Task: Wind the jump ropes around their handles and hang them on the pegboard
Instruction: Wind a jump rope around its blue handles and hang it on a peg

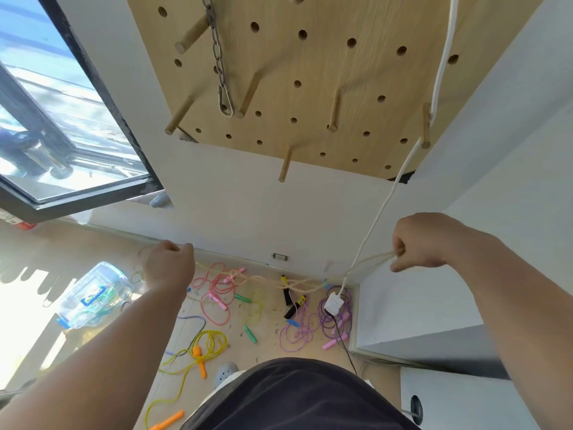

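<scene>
- Dark-clothed torso (297,395) and two bare forearms fill the foreground as a person faces a wall, arms spread wide.
- Between the hands, a pale jump rope (369,261) hangs stretched and slightly sagging, in what look like doubled strands. The right hand (415,243) pinches one end between thumb and fingers. The left hand (169,265) is clenched where the other end runs in. The rope's handles cannot be made out.
- Directly below the grip, more ropes lie tangled on the floor: a pink rope (214,293), a yellow rope (186,366) with orange handles and a purple rope (330,324) with pink handles. Green handles (250,334) and black handles (290,308) lie among them.
- Above the grip, the wooden pegboard (310,57) carries bare pegs (334,114) and a metal chain (220,72) ending in a carabiner. A white cable (443,57) drops past the right hand to a white adapter (333,304) on the floor. No jump rope hangs there in view.
- Beyond the left hand sit a clear plastic box (93,296) and a window (46,119).
- By these signs the job has barely begun. The held rope is not yet wound, none is hung, and several more wait underfoot.
</scene>
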